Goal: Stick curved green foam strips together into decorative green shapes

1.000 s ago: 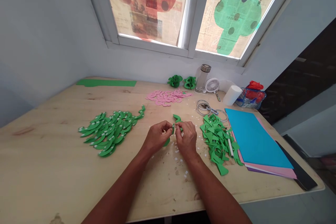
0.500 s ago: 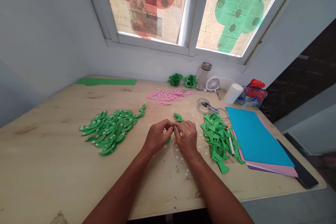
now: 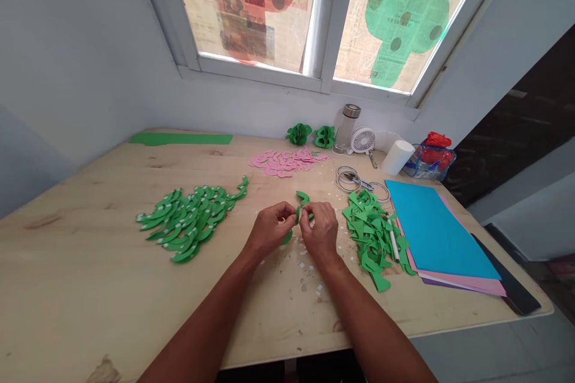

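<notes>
My left hand [image 3: 273, 226] pinches a small green paper piece [image 3: 297, 215] at the middle of the table. Close beside it on the right, my right hand [image 3: 320, 226] has its thumb and forefinger pressed together at the edge of that piece; whatever is between them is too small to make out. Another green piece [image 3: 302, 197] lies just beyond the hands, and part of one [image 3: 286, 239] shows below my left fingers. Green curved pieces with white squares [image 3: 193, 218] are heaped at the left. Green scraps [image 3: 371, 233] lie at the right.
Pink cutouts [image 3: 287, 161] lie behind the hands, near two green paper shapes [image 3: 299, 134], a bottle [image 3: 347, 128] and a small fan [image 3: 363, 140]. Scissors [image 3: 354, 179], a white roll [image 3: 398, 157], a marker [image 3: 394, 246] and blue sheets [image 3: 442, 230] are at the right.
My fingertips have moved slightly apart, and more of the green piece at my left fingertips shows. The view has shifted slightly.
</notes>
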Demonstrator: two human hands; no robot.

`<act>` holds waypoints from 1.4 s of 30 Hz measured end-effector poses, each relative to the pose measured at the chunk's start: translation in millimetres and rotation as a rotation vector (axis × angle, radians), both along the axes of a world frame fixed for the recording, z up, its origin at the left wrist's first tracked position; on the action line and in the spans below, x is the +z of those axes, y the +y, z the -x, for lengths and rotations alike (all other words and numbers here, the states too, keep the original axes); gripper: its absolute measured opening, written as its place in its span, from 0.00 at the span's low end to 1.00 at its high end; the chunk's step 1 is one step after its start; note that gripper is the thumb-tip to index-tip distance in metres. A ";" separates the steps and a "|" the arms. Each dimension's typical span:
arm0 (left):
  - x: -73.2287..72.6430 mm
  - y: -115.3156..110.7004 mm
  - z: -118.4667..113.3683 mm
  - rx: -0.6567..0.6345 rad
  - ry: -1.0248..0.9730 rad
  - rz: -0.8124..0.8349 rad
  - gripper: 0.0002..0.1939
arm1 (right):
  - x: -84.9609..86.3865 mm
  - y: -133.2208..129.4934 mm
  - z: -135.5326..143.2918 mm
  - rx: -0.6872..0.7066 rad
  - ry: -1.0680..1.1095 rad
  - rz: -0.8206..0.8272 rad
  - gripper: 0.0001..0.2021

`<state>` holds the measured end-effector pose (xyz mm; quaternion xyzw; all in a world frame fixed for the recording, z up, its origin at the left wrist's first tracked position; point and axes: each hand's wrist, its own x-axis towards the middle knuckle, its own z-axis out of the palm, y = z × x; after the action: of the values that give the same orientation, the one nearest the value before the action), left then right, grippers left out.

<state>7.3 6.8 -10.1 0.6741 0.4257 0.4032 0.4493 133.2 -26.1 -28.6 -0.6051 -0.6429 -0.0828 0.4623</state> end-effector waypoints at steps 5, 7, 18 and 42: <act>-2.3 3.6 1.5 0.047 -0.299 0.299 0.09 | 5.7 -3.4 -3.1 0.038 0.062 -0.029 0.06; -2.0 5.8 3.3 0.066 -0.391 0.344 0.10 | 7.5 -5.5 -1.6 0.067 0.062 -0.024 0.09; 4.2 11.0 9.8 0.250 -0.738 0.490 0.11 | 16.6 3.1 -33.5 -0.276 0.377 -0.271 0.06; 7.3 0.7 3.5 0.048 -0.555 0.433 0.11 | -4.9 5.3 3.2 0.378 0.783 0.384 0.09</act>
<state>3.8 7.6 -2.8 0.4175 0.3788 0.4819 0.6708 130.0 -20.8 -33.5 -0.5378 -0.5227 0.3574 0.5566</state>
